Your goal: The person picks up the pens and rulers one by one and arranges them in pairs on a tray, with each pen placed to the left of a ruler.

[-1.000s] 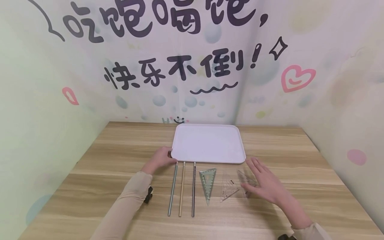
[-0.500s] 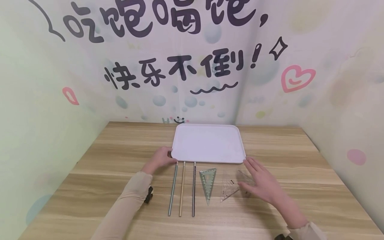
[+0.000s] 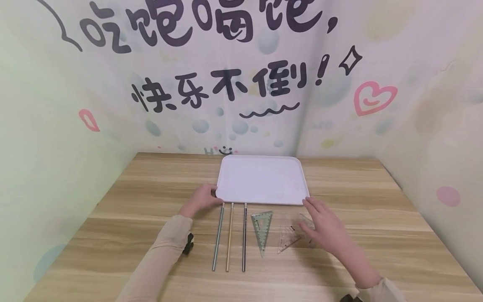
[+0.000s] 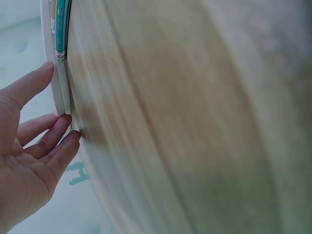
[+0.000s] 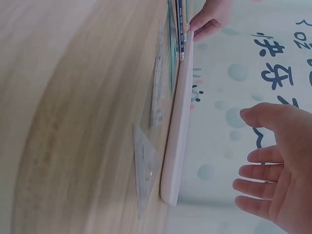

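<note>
A white tray (image 3: 262, 178) lies at the back of the table. My left hand (image 3: 201, 198) holds its front left corner, thumb on the front edge and curled fingertips at the side, as the left wrist view shows. Beside that thumb begins a row of pencils: teal (image 3: 218, 239), gold (image 3: 229, 239) and dark (image 3: 244, 239). Right of them lie a greenish set square (image 3: 261, 243) and a clear set square (image 3: 289, 242). My right hand (image 3: 326, 226), fingers extended and holding nothing, hovers near the front right corner, partly covering another clear set square (image 5: 144, 165).
The wood-grain table (image 3: 151, 201) meets a printed wall cloth (image 3: 211, 138) right behind the tray. Light walls also close in the left and right sides. Table surface extends to both sides of the tray.
My right hand has shifted slightly left, its fingertips coming closer to the tray's front right corner. The left hand, tray, pencils and set squares have stayed in place.
</note>
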The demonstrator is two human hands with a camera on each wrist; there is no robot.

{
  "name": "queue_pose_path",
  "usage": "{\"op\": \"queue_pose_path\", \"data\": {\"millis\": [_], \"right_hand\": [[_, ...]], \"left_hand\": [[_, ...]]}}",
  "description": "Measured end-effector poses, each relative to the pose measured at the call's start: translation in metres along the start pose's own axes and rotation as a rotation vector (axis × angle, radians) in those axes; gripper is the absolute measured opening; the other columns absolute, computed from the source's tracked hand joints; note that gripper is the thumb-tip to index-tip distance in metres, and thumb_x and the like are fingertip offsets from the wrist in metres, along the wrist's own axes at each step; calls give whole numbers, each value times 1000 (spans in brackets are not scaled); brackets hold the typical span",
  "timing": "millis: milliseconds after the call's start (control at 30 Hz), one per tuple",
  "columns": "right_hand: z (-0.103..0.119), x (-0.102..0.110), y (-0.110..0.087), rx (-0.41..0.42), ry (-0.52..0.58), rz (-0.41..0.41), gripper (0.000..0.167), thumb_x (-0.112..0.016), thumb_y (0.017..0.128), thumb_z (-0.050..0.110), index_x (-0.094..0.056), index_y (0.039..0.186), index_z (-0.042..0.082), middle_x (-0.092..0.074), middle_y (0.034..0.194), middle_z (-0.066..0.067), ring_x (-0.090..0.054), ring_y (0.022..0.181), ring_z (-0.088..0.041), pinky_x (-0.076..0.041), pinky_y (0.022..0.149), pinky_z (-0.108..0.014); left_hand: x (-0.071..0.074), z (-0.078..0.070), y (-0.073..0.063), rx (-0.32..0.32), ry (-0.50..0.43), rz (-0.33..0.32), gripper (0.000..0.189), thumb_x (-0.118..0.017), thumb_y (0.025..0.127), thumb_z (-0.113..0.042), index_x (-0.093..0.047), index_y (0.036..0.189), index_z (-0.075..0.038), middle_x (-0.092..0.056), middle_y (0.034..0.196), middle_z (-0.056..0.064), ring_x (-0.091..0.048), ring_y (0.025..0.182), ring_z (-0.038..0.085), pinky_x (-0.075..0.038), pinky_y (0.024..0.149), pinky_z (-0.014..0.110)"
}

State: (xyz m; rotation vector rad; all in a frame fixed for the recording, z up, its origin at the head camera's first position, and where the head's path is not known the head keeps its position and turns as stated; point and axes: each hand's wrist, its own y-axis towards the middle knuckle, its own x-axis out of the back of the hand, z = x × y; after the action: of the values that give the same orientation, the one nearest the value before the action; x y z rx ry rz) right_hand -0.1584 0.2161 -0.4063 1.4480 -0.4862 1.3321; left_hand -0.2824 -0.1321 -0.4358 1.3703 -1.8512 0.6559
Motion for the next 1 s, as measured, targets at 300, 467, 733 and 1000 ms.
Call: {"op": "queue_pose_path", "data": {"millis": [300, 467, 733, 1000], "right_hand": [[24, 2, 4, -63, -7, 16, 58, -70, 76, 22, -50, 120, -9, -52, 120, -24, -50, 108, -39, -42, 86, -48], [41, 2, 7, -66, -29, 12, 57, -70, 75, 25, -53, 118, -8, -54, 119, -22, -53, 107, -37, -45, 83, -46], [66, -2, 9, -17, -55, -20, 54, -72, 71, 25, -57, 112, -6, -58, 112, -19, -57, 101, -32, -49, 77, -40], [97, -4, 12, -35, 5, 35, 48, -74, 70, 30, -60, 104, -2, -61, 104, -16, -59, 95, -29, -49, 77, -39]], "left_hand": [[-1, 0, 2, -11, 12, -9, 16, -75, 72, -15, -62, 73, -6, -52, 65, 1, -44, 64, 14, -37, 61, 28], [-2, 0, 4, -7, 14, -8, 15, -75, 72, -15, -62, 74, -7, -53, 66, 0, -45, 66, 14, -38, 63, 28], [-2, 1, 4, -3, 21, -3, 14, -75, 72, -16, -65, 78, -7, -54, 67, 0, -45, 67, 15, -37, 63, 28], [-2, 3, 2, -16, 1, -9, 15, -75, 71, -13, -62, 74, -6, -52, 66, 1, -44, 66, 15, -37, 62, 28]]}}
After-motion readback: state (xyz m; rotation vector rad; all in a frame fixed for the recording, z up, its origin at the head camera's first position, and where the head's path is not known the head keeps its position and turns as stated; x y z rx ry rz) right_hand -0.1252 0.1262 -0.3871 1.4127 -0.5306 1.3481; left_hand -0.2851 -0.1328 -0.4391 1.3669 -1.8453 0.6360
